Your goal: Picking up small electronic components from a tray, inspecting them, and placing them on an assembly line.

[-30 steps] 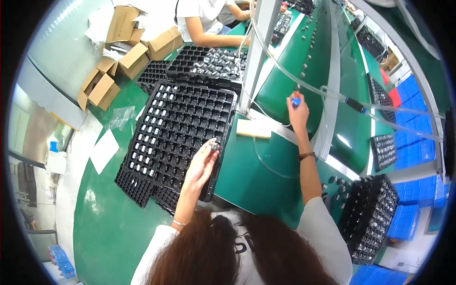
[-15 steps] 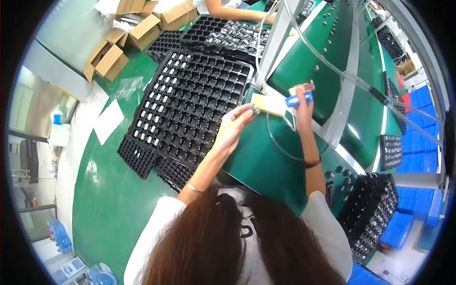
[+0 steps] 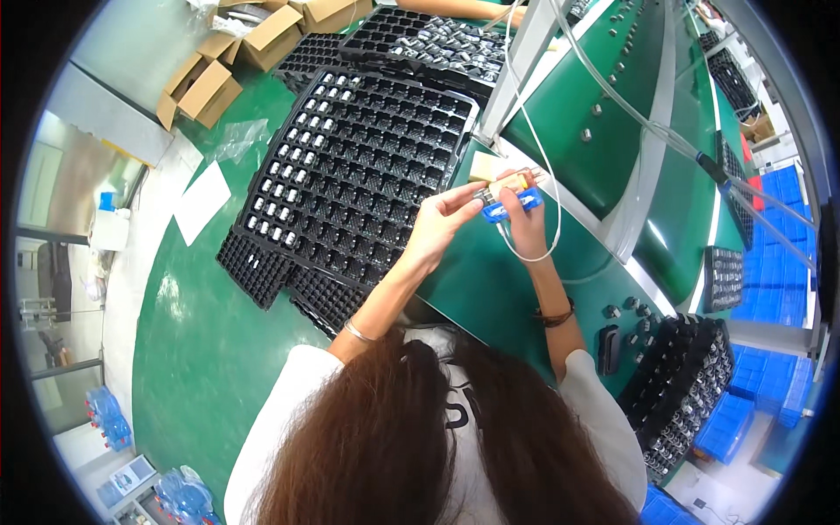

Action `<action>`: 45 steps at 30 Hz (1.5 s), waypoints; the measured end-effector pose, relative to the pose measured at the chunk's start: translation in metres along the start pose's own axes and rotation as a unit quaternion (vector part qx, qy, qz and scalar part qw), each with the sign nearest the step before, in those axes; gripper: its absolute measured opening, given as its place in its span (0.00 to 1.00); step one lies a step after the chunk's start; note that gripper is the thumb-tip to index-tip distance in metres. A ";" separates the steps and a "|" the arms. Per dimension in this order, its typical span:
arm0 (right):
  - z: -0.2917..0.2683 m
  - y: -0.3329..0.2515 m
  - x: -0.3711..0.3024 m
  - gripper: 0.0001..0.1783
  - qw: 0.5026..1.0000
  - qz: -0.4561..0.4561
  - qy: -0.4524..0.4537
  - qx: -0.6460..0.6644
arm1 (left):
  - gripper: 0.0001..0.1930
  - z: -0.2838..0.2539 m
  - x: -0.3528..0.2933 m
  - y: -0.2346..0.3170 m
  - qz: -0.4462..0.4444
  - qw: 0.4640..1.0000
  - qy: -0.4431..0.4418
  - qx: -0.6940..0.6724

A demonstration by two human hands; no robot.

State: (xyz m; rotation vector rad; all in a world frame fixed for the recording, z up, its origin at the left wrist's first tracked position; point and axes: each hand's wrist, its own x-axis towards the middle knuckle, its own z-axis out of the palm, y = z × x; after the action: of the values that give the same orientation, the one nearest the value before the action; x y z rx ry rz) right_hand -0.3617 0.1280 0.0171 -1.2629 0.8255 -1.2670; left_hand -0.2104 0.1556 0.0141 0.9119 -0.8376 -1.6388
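Note:
My left hand [image 3: 439, 229] is closed in a pinch on a small silver metal part [image 3: 481, 198], much of it hidden by the fingers. Right beside it, my right hand [image 3: 527, 229] grips a blue-and-yellow hand-held device [image 3: 514, 203] with thin metal prongs at its top end. The device and the metal part are close together, and I cannot tell whether they touch. Left of my hands lies a large black compartment tray [image 3: 468, 109], with small silver cylinders [image 3: 289, 175] in its left-hand columns.
A yellow pad [image 3: 482, 166] lies just beyond my hands. A white cable [image 3: 556, 175] loops around my right hand. Farther right runs a green belt [image 3: 569, 96] with scattered small parts. Stacked filled trays [image 3: 678, 385] stand at the right; another person's arm [image 3: 464, 7] reaches in at the top.
My right hand has come left and nearer to me, bringing the device up to the part in my left hand. The left hand has shifted slightly right.

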 end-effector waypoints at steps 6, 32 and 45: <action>-0.019 0.021 0.028 0.13 0.960 -0.088 0.118 -0.238 | 0.23 -0.035 -0.025 0.016 0.088 0.983 0.133 0.089; -0.095 0.008 -0.005 0.16 0.958 -0.019 0.145 -0.246 | 0.05 -0.188 -0.125 0.068 0.147 0.811 0.362 0.436; -0.052 0.039 0.045 0.21 0.894 -0.077 0.091 -0.433 | 0.16 -0.068 -0.044 0.035 -0.021 0.987 0.138 -0.082</action>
State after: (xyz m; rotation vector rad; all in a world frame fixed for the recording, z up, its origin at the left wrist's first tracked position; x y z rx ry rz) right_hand -0.3951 0.0675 -0.0214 -1.9533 1.5544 -1.1775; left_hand -0.1271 0.1847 0.0195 1.0159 -0.4891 -1.5468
